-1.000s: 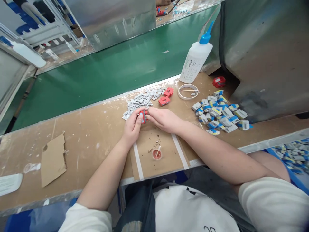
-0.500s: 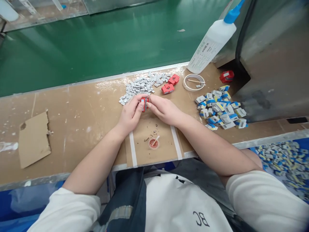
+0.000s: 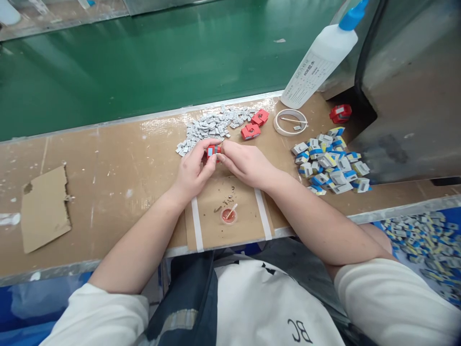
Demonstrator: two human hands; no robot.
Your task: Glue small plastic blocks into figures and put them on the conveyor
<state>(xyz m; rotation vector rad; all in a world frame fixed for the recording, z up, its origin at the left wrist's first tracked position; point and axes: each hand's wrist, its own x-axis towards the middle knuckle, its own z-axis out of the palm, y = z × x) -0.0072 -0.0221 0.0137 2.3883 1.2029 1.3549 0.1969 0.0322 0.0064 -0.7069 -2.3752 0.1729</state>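
Observation:
A small red plastic piece with a grey and light-coloured face [image 3: 212, 151] is held between my two hands above the work table. My left hand [image 3: 194, 168] is closed around its left side, thumb along the near edge. From the right, my right hand [image 3: 245, 163] pinches at the same piece, its fingertips partly hidden. Just beyond my hands spreads a pile of small grey pieces [image 3: 209, 126]. Two more red pieces [image 3: 250, 131] lie beside that pile. Nearer my body, a small clear cup of reddish stuff [image 3: 229, 216] has a white stick in it.
A white glue bottle [image 3: 317, 67] with a blue cap stands at the back right, near a roll of tape [image 3: 276, 129]. Blue, grey and yellow blocks [image 3: 336, 166] are heaped at right. A torn cardboard piece [image 3: 46, 211] lies left. Beyond the table runs a green surface [image 3: 144, 67].
The red piece has been turned in my fingers, so its light face now shows more widely. Both hands stay in nearly the same place.

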